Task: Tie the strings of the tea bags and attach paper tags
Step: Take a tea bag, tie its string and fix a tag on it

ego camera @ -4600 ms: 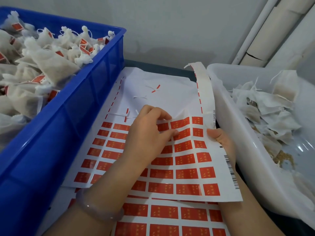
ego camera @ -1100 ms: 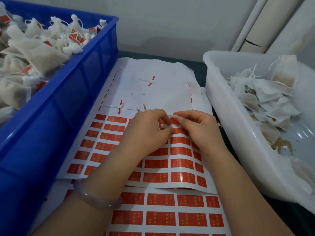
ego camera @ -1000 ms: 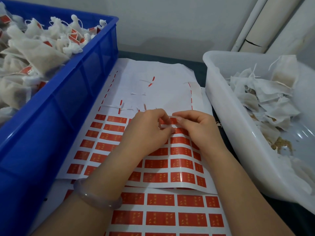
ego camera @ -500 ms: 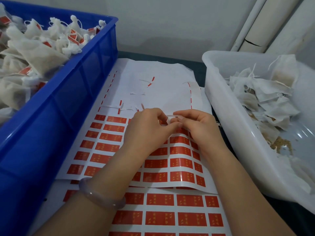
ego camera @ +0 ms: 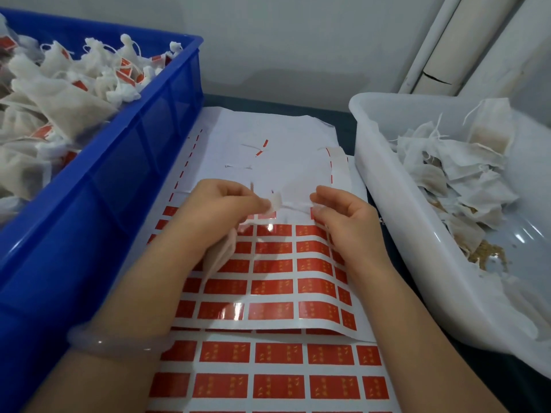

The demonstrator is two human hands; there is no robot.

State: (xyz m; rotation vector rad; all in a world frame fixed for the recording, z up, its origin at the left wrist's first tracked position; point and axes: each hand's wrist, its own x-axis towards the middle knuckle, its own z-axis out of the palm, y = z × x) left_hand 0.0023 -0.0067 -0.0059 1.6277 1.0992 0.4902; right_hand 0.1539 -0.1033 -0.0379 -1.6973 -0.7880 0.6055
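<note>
L hand (ego camera: 214,216) pinches a pale tag (ego camera: 275,201), tea bag (ego camera: 219,257) tucked under its palm. R hand (ego camera: 348,222) pinches the string (ego camera: 293,205) stretched btwn them, above sticker sheet (ego camera: 277,281). Blue crate (ego camera: 119,180) wall close on L, white tub (ego camera: 387,204) wall close on R.

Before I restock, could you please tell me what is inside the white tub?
Untagged tea bags with loose strings lie piled in the tub, with spilled brown grains beside them. What lies beneath the pile is covered.
</note>
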